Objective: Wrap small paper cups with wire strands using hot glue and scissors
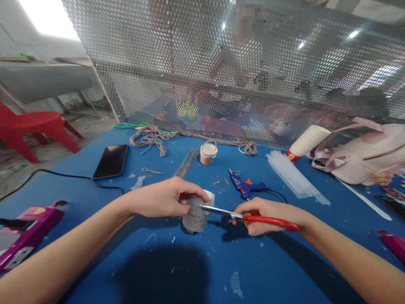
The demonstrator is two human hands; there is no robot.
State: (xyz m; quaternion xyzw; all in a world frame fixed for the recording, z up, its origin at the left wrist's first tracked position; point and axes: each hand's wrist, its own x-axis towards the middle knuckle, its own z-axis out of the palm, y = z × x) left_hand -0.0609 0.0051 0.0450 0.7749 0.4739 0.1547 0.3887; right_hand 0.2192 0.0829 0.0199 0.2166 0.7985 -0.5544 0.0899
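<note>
My left hand [177, 196] grips a small cup wrapped in grey cord [195, 217], its fingers at the upper rim and side; a white part shows at the top right. In my right hand [262, 213] is a pair of scissors [268, 220] with red handles, its blades pointing left. The blade tips lie against or just in front of the cup's side; I cannot tell whether they touch. Beyond the hands stands a small brown-and-white cup with a cord handle [208, 156]. A blue glue gun [245, 185] lies past my right hand.
Grey cord [155, 137] runs along the back below a perforated metal screen [177, 55]. Thin wires [186, 164], a phone [110, 161], translucent strips [294, 175], stacked paper cups [310, 141] and a pale bag [370, 147] lie around. A purple power strip [34, 230] sits left.
</note>
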